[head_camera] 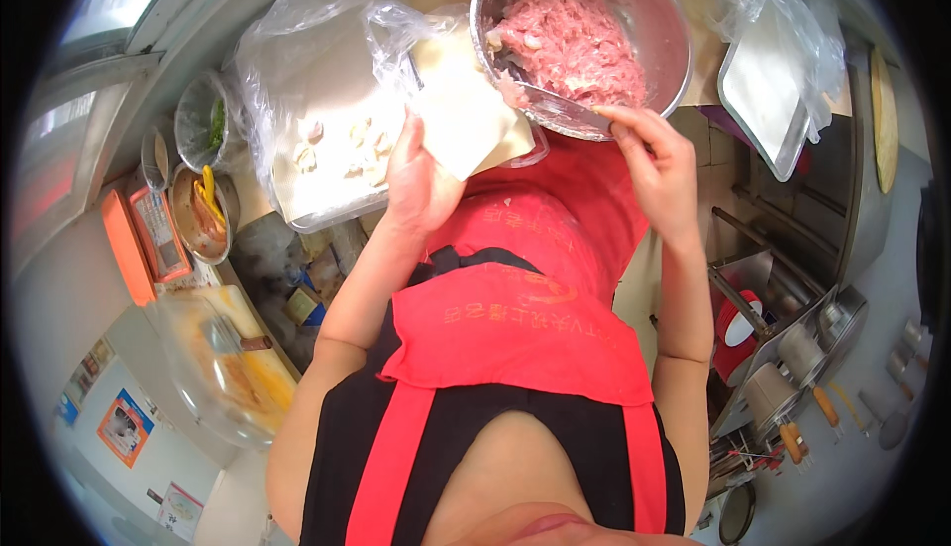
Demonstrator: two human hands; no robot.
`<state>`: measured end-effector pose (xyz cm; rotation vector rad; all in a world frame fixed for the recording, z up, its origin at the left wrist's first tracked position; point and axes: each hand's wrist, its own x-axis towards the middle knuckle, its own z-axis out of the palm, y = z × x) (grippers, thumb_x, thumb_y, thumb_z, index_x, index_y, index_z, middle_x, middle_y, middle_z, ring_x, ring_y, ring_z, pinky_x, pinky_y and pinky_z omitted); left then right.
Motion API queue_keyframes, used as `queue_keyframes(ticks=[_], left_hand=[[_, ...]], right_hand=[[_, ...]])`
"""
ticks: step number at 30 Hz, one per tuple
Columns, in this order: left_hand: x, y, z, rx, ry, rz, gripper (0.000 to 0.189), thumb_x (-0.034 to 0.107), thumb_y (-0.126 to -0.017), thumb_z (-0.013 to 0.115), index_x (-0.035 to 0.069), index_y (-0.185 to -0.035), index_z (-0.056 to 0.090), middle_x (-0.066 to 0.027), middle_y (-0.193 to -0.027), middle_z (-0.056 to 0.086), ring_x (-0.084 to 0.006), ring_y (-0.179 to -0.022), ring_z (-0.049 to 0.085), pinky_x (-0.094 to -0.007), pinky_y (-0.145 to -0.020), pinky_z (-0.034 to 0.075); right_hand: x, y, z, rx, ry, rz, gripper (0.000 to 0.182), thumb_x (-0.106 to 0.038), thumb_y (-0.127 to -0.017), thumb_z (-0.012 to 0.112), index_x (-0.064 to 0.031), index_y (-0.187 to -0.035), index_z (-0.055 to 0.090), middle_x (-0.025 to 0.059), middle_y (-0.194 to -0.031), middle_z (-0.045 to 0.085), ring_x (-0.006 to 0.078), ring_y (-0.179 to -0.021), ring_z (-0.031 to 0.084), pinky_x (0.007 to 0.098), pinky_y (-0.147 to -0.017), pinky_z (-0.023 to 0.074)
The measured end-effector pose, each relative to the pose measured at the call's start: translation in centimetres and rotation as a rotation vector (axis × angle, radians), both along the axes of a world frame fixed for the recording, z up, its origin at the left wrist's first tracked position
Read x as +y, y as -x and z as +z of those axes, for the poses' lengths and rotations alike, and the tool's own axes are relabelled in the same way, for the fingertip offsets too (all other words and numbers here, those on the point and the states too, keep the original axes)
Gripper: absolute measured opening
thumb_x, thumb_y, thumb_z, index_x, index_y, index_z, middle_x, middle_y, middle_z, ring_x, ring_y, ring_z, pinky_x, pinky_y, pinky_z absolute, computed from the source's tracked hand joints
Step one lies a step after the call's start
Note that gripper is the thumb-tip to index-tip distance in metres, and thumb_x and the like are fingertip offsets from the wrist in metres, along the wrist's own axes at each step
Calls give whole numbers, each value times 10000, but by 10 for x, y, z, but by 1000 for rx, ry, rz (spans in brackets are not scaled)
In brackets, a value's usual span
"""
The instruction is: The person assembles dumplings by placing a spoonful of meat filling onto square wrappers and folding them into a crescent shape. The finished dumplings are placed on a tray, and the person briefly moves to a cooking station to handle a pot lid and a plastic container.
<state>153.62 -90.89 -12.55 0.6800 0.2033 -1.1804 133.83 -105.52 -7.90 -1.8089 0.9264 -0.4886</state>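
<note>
My left hand (pixel 420 182) holds a pale, square dough wrapper (pixel 459 126) flat over its palm and fingers. More pale wrappers appear to lie under and behind it, though glare blurs the edges. My right hand (pixel 657 163) pinches a flat metal spreading blade (pixel 568 110) at its near end. A dab of pink minced meat clings to the blade's far tip, close to the wrapper's right edge. Beyond it, a steel bowl (pixel 672 63) contains a mound of minced meat (pixel 572 37). Several small filled dumplings (pixel 364 145) rest on a bright tray (pixel 319 208) left of my left hand.
Clear plastic sheeting (pixel 267 48) drapes the dumpling tray. On the left are a bowl with greens (pixel 200 122) and a sauce bowl with a yellow-handled utensil (pixel 208 189). A metal tray (pixel 765 85) under plastic stands right, above a metal rack (pixel 773 249).
</note>
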Motion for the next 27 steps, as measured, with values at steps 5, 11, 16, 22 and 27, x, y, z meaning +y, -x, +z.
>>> queue_keyframes(ticks=[5,11,16,22,27], left_hand=[[-31,21,14,67,89,-8,583,405,-1082,190,-6,-1478,310,-166,-1467,449,-331,-1360,439,-496,-1185,293],[-33,3,-3,92,130,86,383,360,-1068,403,18,-1215,493,-108,-1074,569,-216,-966,581,-377,-910,510],[-26,-8,-12,-50,111,15,273,241,-1044,502,-11,-1146,527,-100,-1024,557,-210,-943,579,-375,-932,515],[-27,11,-1,-42,131,21,334,319,-1068,422,10,-1066,550,-86,-945,548,-238,-896,595,-430,-945,531],[-31,11,24,115,-84,107,350,356,-1086,347,37,-1066,489,-111,-1039,558,-265,-983,583,-471,-1032,478]], right_hand=[[34,-13,-21,177,809,39,349,-33,-781,655,-193,-1079,743,-2,-947,659,172,-793,607,322,-680,390],[45,4,-4,200,818,176,429,10,-719,667,-178,-1098,738,1,-995,658,170,-820,587,321,-752,384],[44,2,-2,155,842,138,408,-15,-717,665,-206,-1068,749,-24,-1002,659,149,-755,557,314,-705,351],[40,-14,-11,111,953,88,386,-67,-723,674,-235,-1063,749,-45,-992,653,130,-732,549,312,-679,343],[44,-13,-5,110,944,157,373,-101,-721,688,-243,-1061,746,-51,-988,650,116,-743,556,306,-678,339]])
